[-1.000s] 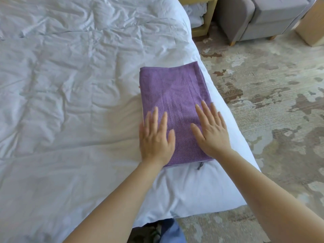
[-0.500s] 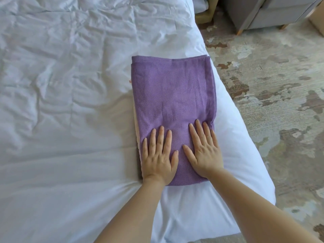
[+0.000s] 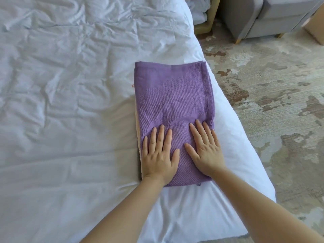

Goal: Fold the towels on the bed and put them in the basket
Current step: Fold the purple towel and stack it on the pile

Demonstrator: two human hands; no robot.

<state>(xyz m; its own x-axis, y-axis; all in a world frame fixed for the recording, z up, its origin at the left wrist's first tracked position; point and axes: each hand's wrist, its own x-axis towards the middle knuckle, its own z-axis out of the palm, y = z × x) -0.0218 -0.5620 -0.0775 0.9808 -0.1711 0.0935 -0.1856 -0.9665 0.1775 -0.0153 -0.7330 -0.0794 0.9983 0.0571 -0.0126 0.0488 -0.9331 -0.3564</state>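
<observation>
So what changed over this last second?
Very little. The left hand and right hand stay flat, fingers straight, on the near end of the purple towel. Nothing was gripped or let go. They may have slid slightly nearer, but the camera shifted, so I cannot be sure. The towel stays folded on the bed, over a beige layer.

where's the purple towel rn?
Head view: the purple towel lies folded on the bed near its right edge, with the left hand and right hand flat on its near end.
</observation>
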